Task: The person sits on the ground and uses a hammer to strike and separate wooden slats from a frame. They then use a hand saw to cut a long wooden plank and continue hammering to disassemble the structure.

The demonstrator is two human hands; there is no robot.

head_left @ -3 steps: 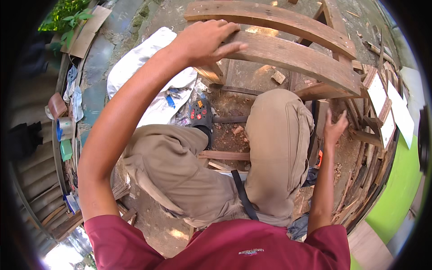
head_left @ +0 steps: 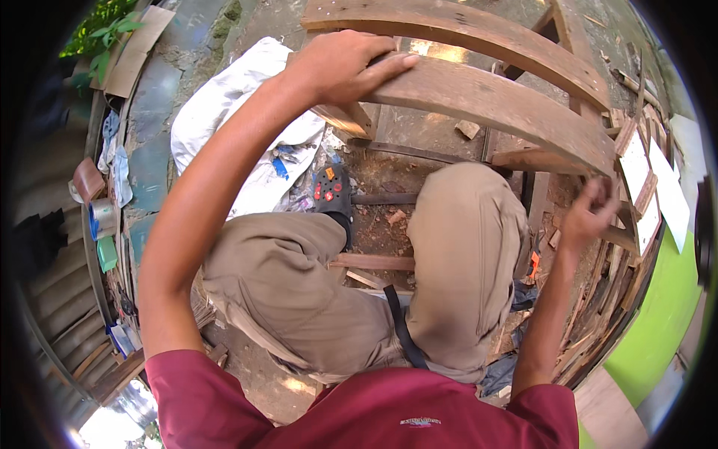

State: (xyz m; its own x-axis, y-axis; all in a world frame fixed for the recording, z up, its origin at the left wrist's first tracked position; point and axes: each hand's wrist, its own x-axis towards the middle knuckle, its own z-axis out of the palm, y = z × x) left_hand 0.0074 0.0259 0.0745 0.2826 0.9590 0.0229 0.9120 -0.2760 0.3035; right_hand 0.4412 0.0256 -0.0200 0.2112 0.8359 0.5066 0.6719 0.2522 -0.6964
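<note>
A brown wooden frame with two long slats stands ahead of me. My left hand (head_left: 348, 69) is closed over the left end of the nearer wooden slat (head_left: 486, 97), its thumb lying along the top face. Beyond it runs the farther slat (head_left: 464, 31), roughly parallel. My right hand (head_left: 591, 217) is at the right end of the nearer slat, with its fingers curled and slightly smeared by motion. Whether those fingers touch the wood or grip it, I cannot tell. The frame's left leg (head_left: 350, 120) shows below my left hand.
A white sack (head_left: 239, 112) lies left of the frame. Wood strips (head_left: 598, 299) are piled at the right beside a green panel (head_left: 658, 299). A small wood block (head_left: 467, 129) and scraps litter the dirt. A reddish wooden bar (head_left: 374, 261) lies between my legs.
My right hand has moved right and slightly down to the slat's end, and its spread fingers have curled. The frame sits slightly farther right in view. My left hand stays on the slat.
</note>
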